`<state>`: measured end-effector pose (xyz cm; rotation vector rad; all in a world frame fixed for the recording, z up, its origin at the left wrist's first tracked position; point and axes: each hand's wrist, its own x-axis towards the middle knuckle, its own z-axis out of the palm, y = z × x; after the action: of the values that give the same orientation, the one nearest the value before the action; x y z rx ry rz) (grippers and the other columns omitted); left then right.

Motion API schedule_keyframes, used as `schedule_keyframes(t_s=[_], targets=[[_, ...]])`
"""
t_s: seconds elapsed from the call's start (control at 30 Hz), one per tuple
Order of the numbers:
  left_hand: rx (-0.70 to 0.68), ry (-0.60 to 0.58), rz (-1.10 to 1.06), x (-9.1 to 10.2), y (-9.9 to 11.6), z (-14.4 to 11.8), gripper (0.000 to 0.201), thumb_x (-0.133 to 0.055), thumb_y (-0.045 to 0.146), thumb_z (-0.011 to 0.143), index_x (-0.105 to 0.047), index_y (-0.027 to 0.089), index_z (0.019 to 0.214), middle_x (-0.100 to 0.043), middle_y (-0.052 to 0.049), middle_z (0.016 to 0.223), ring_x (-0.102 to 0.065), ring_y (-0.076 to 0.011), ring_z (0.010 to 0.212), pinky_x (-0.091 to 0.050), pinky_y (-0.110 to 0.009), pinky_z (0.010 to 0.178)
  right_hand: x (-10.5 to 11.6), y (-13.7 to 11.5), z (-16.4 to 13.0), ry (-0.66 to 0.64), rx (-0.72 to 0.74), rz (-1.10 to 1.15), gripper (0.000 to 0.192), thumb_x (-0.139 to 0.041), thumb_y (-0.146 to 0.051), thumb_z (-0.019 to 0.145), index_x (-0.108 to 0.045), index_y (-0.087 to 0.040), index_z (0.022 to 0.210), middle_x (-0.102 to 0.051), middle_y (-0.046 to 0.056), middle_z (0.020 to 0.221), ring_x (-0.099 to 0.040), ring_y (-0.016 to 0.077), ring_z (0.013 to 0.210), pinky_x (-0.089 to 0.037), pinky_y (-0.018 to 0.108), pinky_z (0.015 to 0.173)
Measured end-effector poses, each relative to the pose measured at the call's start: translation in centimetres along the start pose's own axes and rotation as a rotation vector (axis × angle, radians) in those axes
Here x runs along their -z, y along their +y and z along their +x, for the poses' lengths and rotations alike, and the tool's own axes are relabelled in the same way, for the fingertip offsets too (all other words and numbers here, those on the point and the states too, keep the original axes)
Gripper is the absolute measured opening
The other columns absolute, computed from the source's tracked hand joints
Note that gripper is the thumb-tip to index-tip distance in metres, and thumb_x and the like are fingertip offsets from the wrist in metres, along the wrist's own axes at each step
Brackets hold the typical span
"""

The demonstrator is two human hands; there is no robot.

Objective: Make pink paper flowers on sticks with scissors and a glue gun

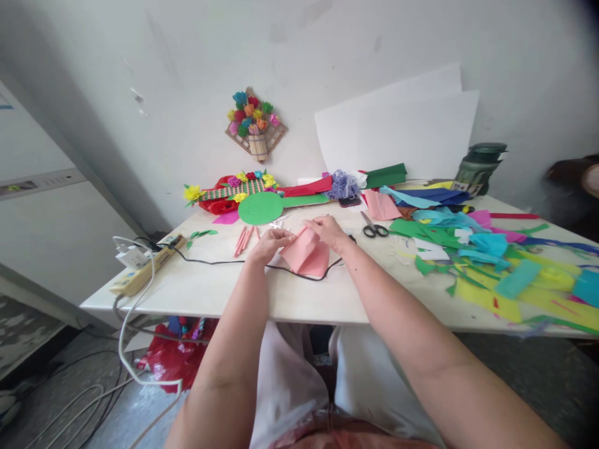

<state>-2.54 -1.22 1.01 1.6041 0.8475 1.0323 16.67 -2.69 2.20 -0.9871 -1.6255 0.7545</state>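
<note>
A sheet of pink crepe paper (306,252) is held up between my two hands over the front middle of the table. My left hand (272,243) pinches its upper left edge, and my right hand (327,231) grips the top edge on the other side. The top edge looks rolled or folded over, and the lower part hangs down near a black cable (224,262). Several thin rolled pink paper sticks (244,240) lie just left of my left hand. Black-handled scissors (374,229) rest to the right of my right hand.
A green paper disc (261,208) with a strip lies behind my hands. Coloured paper scraps (491,249) cover the table's right side. A power strip (135,277) with cables sits at the left edge. A green bottle (480,168) stands at the back right.
</note>
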Motion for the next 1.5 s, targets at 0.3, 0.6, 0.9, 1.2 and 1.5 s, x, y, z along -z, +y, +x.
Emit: schedule_keyframes(t_s=[0.3,0.6,0.9,1.2,1.5], targets=[[0.046,-0.058,0.007,0.2,-0.2,0.0,0.034,-0.075,0.041,0.057,-0.070,0.012,0.073,-0.061,-0.002,0.061,-0.052,-0.0100,0.057,-0.040,-0.023,0.058,0.0,-0.1,0.0,-0.003,0.002,0.022,0.046,-0.053,-0.054,0.070,-0.029,-0.020,0.048,-0.023,-0.006,0.051,-0.024,0.0079,0.051,-0.019,0.025,0.050],[0.027,-0.020,0.039,-0.3,0.4,-0.2,0.036,-0.076,0.042,0.054,-0.069,0.011,0.069,-0.057,-0.001,0.054,-0.051,-0.0108,0.055,-0.038,-0.023,0.054,0.0,-0.3,-0.2,0.026,-0.066,0.044,0.050,-0.055,-0.060,0.066,-0.031,-0.020,0.048,-0.024,-0.006,0.049,-0.025,0.0080,0.050,-0.019,0.025,0.049],[0.004,-0.009,0.042,-0.4,0.4,-0.2,0.033,-0.076,0.040,0.055,-0.069,0.011,0.070,-0.056,0.000,0.052,-0.049,-0.0094,0.053,-0.037,-0.022,0.052,-0.1,0.2,0.1,0.077,-0.019,0.022,0.048,-0.056,-0.055,0.067,-0.029,-0.020,0.048,-0.023,-0.006,0.051,-0.024,0.0080,0.051,-0.019,0.025,0.049],[0.049,0.017,-0.018,-0.7,0.8,-0.4,0.033,-0.079,0.036,0.052,-0.070,0.012,0.074,-0.061,-0.001,0.060,-0.051,-0.0094,0.056,-0.037,-0.022,0.054,-0.1,0.5,0.2,0.110,-0.040,0.057,0.039,-0.054,-0.048,0.068,-0.035,-0.020,0.049,-0.030,-0.005,0.048,-0.031,0.0092,0.050,-0.025,0.025,0.049],[0.098,0.052,-0.061,-0.2,0.9,-0.4,0.033,-0.080,0.032,0.051,-0.069,0.012,0.075,-0.063,-0.001,0.063,-0.052,-0.0087,0.057,-0.038,-0.021,0.054,0.1,0.4,0.1,0.183,-0.060,0.076,0.038,-0.056,-0.046,0.069,-0.038,-0.020,0.049,-0.037,-0.005,0.045,-0.038,0.0094,0.046,-0.029,0.024,0.046]])
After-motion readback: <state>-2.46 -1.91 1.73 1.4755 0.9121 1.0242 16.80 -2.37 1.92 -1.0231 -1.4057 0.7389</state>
